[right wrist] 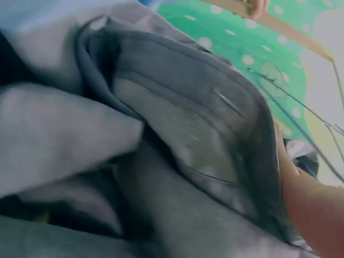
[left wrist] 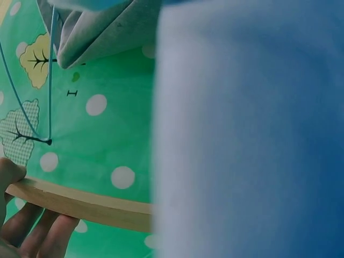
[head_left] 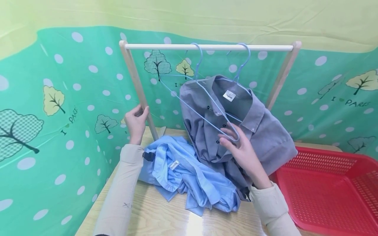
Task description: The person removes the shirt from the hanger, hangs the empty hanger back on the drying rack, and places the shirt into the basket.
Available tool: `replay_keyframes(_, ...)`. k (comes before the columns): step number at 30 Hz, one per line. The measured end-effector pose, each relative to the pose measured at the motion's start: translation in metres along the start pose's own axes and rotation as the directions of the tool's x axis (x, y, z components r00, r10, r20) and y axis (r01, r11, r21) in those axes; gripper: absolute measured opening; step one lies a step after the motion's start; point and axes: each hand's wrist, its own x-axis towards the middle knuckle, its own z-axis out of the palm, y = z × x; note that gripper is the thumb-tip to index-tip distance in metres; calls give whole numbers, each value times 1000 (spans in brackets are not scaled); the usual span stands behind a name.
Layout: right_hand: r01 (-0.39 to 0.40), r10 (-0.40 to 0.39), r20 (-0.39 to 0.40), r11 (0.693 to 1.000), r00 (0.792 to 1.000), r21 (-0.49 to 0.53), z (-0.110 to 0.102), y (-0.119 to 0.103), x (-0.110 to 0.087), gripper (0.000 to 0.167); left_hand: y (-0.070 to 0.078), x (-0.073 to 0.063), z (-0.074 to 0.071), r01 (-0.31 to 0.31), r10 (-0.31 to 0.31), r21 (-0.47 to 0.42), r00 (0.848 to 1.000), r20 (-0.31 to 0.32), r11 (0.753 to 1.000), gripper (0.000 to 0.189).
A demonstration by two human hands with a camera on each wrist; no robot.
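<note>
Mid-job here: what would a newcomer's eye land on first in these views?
Probably the grey shirt hanging from the white rail at centre, with a bare blue hanger partly in front of it, its lower end in the right hand. Next, the bright red basket at the head view's right edge. Below the rail, the light blue shirt lies crumpled on the table.

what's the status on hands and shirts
Left hand gripping rack post. Right hand holding bare hanger. Blue shirt bunched on table. Gray shirt hung behind, maybe in the way.
</note>
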Motion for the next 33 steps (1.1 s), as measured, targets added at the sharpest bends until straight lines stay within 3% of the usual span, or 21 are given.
replay_keyframes(7, -124, 133, 141, 990, 981, -70, 9, 10, -5, 77, -1, 1, 1, 7, -7, 0, 1000, 5, 1000, 32)
replay_keyframes(13, -92, 133, 234, 980, 963, -178, 17, 13, -8, 82, -1, 1, 1, 7, -7, -7, 1000, 2, 1000, 32)
replay_keyframes(20, -84, 158, 324, 969, 933, -233, 30, 15, -6, 83, -2, 1, 0, 7, -7, -1, 1000, 1, 1000, 33)
replay_keyframes(30, -116, 219, 388, 955, 895, -272, 55, 25, -2, 91, -3, 1, 1, -7, 7, 3, 1000, 7, 1000, 31)
replay_keyframes(33, -74, 212, 390, 938, 896, -339, 64, 30, 1, 99, -2, 0, -3, -16, 16, 4, 1000, 2, 1000, 32)
